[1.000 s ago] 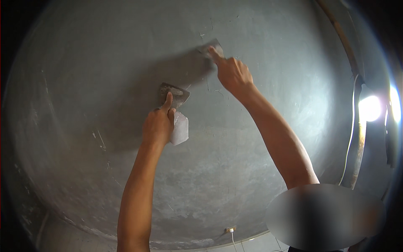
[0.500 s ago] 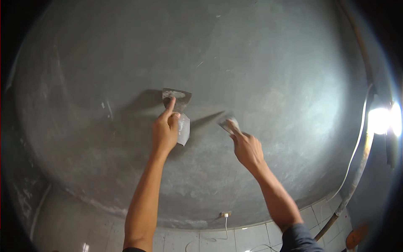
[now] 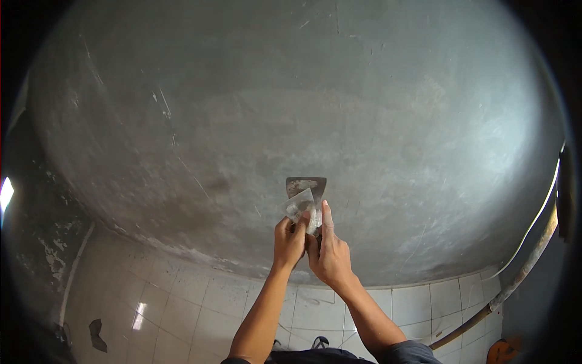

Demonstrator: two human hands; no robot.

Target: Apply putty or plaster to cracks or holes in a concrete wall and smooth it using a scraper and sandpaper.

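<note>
Pinching a translucent piece [image 3: 297,205] with your left hand [image 3: 290,246], perhaps to steady it against the scraper [image 3: 316,185] just beyond, you extend your right hand's [image 3: 332,258] index finger alongside, that hand's grip unclear.

The feed reaches me dim and grey; the wall [image 3: 370,133] brightens toward three o'clock, with a small burnt-out white patch [image 3: 6,193] at nine. I see a highlight on the floor tiles [image 3: 212,309] between seven and eight. My fisheye bows the wall's lower edge and blackens the corners. Left hand [image 3: 290,246] and right hand [image 3: 332,261] look fairly sharp.
</note>
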